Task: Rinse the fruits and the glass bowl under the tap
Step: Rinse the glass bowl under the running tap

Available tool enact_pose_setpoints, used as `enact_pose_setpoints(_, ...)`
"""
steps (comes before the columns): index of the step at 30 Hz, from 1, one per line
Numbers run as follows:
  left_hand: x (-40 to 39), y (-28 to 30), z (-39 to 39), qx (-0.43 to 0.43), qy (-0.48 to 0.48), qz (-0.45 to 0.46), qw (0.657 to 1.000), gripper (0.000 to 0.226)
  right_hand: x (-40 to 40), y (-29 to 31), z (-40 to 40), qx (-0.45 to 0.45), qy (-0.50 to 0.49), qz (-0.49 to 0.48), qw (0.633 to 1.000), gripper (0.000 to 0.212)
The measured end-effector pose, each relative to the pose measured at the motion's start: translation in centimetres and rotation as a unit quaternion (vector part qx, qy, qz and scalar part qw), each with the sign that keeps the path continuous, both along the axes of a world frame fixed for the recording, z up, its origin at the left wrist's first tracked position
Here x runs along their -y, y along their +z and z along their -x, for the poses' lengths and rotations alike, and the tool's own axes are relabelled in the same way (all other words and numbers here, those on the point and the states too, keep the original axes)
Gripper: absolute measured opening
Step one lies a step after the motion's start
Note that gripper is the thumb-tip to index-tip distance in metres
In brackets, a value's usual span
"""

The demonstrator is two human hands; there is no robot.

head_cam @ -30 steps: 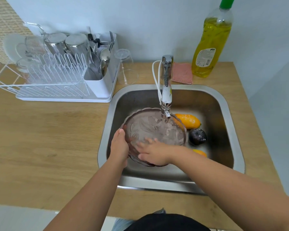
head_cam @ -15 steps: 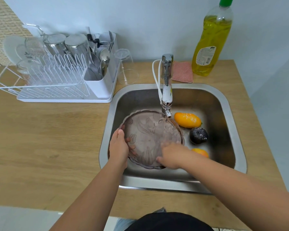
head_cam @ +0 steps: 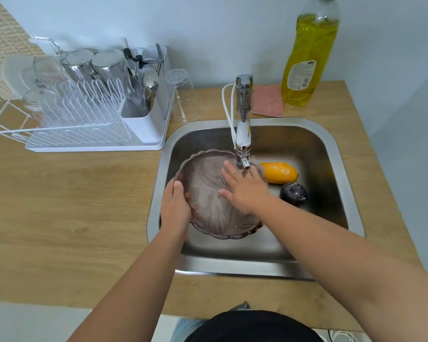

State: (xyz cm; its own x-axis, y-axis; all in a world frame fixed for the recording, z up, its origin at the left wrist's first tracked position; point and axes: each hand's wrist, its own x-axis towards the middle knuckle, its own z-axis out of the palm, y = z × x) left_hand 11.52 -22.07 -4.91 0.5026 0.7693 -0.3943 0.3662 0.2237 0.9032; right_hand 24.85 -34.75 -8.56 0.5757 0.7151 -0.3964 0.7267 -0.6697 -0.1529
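Observation:
A tinted glass bowl with a scalloped rim is held tilted inside the steel sink, under the tap. My left hand grips the bowl's left rim, thumb on the inside. My right hand lies flat inside the bowl with fingers spread, just below the spout. An orange fruit and a dark purple fruit lie on the sink floor to the right of the bowl. My right forearm hides the sink floor below the dark fruit.
A white dish rack with glasses and cutlery stands on the wooden counter at the left. An upturned glass sits beside it. A pink cloth and a yellow dish soap bottle stand behind the sink.
My right hand has slid from the bowl's near right rim up across its inside to a spot under the spout. The left hand keeps its hold on the rim.

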Motion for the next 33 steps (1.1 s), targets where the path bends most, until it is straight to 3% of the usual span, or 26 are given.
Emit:
enact_pose_setpoints(2, -0.2, 0.3, 0.0, 0.013, 0.015, -0.003, 1.0, 0.037, 1.8, -0.2, 0.4, 0.019, 0.002, 0.05, 0.999, 0.072)
enact_pose_setpoints(4, -0.3, 0.2, -0.1, 0.014, 0.01, -0.027, 0.999, 0.039, 2.9, -0.2, 2.1, -0.029, 0.004, 0.07, 0.997, 0.073)
enact_pose_setpoints(8, -0.6, -1.2, 0.1, -0.024, 0.013, -0.075, 0.997, 0.056, 3.3, 1.6, 6.4, -0.219, 0.001, -0.02, 0.975, 0.066)
enact_pose_setpoints(12, 0.0, 0.1, 0.4, -0.035, -0.017, -0.156, 0.987, 0.049, 3.3, 2.4, 7.8, -0.402, -0.014, -0.102, 0.91, 0.06)
enact_pose_setpoints(14, 0.5, 1.1, 0.7, -0.027, -0.053, -0.212, 0.975, 0.042, 3.9, 1.3, 6.3, -0.355, 0.018, -0.065, 0.933, 0.058)
enact_pose_setpoints(17, 0.9, 1.9, 1.0, -0.016, -0.082, -0.268, 0.96, 0.04, 5.3, -0.7, 2.8, -0.113, 0.079, 0.043, 0.99, 0.066)
enact_pose_setpoints(20, 1.2, 2.3, 0.9, 0.002, -0.097, -0.316, 0.944, 0.04, 5.4, -1.1, 0.4, 0.007, 0.07, 0.038, 0.997, 0.07)
enact_pose_setpoints(23, 1.7, 2.8, 0.6, 0.01, -0.113, -0.349, 0.93, 0.04, 4.0, -0.7, -0.3, 0.066, 0.033, -0.003, 0.997, 0.068)
enact_pose_setpoints(28, 2.2, 2.8, 0.4, 0.032, -0.095, -0.343, 0.934, 0.043, 2.3, -1.5, 1.8, 0.019, 0.0, -0.014, 1.0, 0.069)
enact_pose_setpoints(31, 1.8, 2.1, 0.2, 0.049, -0.062, -0.328, 0.941, 0.042, 2.2, -1.4, 5.3, -0.131, 0.031, -0.07, 0.988, 0.067)
enact_pose_setpoints(33, 1.3, 1.4, 0.1, 0.056, -0.036, -0.306, 0.95, 0.04, 2.8, -0.8, 7.1, -0.252, 0.062, -0.121, 0.958, 0.063)
